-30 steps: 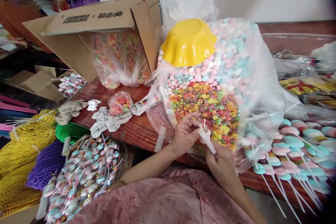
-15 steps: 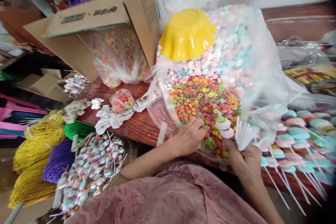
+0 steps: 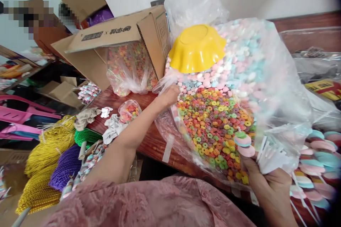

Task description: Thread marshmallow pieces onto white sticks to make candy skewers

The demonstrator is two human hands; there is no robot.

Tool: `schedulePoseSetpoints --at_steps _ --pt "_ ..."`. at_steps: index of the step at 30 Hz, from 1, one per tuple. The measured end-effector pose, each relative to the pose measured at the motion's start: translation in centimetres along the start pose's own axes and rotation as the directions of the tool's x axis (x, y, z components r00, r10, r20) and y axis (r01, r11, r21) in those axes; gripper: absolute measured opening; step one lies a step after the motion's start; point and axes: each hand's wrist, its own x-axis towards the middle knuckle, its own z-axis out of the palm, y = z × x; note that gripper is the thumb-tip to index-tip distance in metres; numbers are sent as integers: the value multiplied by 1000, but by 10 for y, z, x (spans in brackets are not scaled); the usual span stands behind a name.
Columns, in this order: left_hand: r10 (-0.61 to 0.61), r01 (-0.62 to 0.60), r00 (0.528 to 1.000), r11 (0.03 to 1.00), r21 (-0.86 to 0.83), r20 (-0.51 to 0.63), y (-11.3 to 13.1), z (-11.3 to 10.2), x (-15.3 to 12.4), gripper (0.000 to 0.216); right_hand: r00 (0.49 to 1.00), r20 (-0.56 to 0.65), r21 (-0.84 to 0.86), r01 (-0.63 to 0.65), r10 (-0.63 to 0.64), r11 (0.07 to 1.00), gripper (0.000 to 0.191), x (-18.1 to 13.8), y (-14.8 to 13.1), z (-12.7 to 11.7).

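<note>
Pinching stacked candies (image 3: 243,140), the right hand (image 3: 269,182) is apart from the left hand (image 3: 171,96), grip unclear, near an "X"-printed carton (image 3: 117,30).

Find a cardboard box (image 3: 153,37) at ten o'clock, open-fronted, with dark print along its top. At one o'clock, a yellow bowl (image 3: 197,49), turned upside down (wavy rim and all). Toward eight, bundles of yellow cord (image 3: 42,181), with purple cord (image 3: 65,168) and green cord (image 3: 86,137) just beside. At nine, by the edge, a pink chair (image 3: 25,112). On the reddish tabletop (image 3: 147,143) nearer eight, a crumpled grey cloth (image 3: 111,133). At three, a yellow-and-red packet (image 3: 323,88).
</note>
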Motion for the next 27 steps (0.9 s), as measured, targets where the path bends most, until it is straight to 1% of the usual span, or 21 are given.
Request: schedulePoseSetpoints --at_steps 1,3,6,7,9,11,12,13,14,15,16,17,18,19,20,21,22,23,24,25,27 --pt "17 -19 998 999 28 64 -9 0 7 18 1000 -18 -13 -15 15 1000 35 -1 -1 0" --pt "81 -92 986 993 69 144 -19 2 12 18 997 -62 -28 -49 47 998 32 -3 -2 0" --pt "147 -193 957 966 171 249 -21 3 13 20 991 -92 -12 -94 93 995 33 -5 -7 -2" --pt "144 -201 952 960 196 271 -20 2 13 21 991 -81 -12 -105 104 994 36 -5 -8 -3" --pt "102 -164 955 964 211 278 -18 -2 15 20 993 -56 -20 -104 103 994 39 -4 -11 -5" --pt "66 -106 972 980 169 226 -15 -9 15 16 998 -45 -13 -46 46 999 38 -1 -12 -6" --pt "57 -75 986 991 107 160 -11 -13 13 14 999 -34 -3 -3 3 1000 36 0 -13 -6" --pt "47 -48 997 999 3 62 -5 -17 8 12 999 -16 9 41 -41 999 34 1 -15 -5" --pt "22 -29 999 989 -147 -48 3 -19 2 10 997 3 18 83 -83 996 34 2 -17 -3" --pt "-25 -23 989 944 -330 -143 13 -21 -6 9 992 26 27 124 -125 992 35 3 -20 0" --pt "-97 -27 973 851 -525 -208 26 -21 -16 11 985 56 37 163 -165 986 36 4 -23 4" --pt "-170 -28 963 709 -704 -210 41 -20 -27 15 975 91 49 198 -202 979 38 4 -27 9" --pt "-220 -26 960 542 -840 -172 57 -17 -39 20 964 129 57 228 -234 972 37 5 -31 14" --pt "-262 -27 956 381 -924 -135 74 -14 -50 24 952 170 60 249 -255 967 36 6 -35 20" --pt "-299 -27 949 244 -969 -102 91 -10 -61 27 942 207 58 259 -265 964 33 8 -38 25" --pt "-335 -41 939 135 -990 -85 106 -6 -70 32 935 235 52 259 -264 964 30 9 -41 29" --pt "-363 -59 929 59 -996 -77 119 -1 -78 35 933 252 45 254 -257 966 29 9 -42 31" --pt "-386 -77 919 8 -997 -74 130 3 -84 36 933 260 39 246 -248 968 28 10 -43 33" --pt "-405 -92 911 -23 -995 -75 137 7 -89 35 933 265 36 242 -243 969 28 10 -43 33" --pt "-422 -103 903 -37 -994 -78 143 11 -92 33 932 268 34 243 -243 969 29 9 -42 32" --pt "-464 -118 881 -31 -992 -91 148 19 -94 28 928 278 29 249 -247 968 30 6 -40 28"
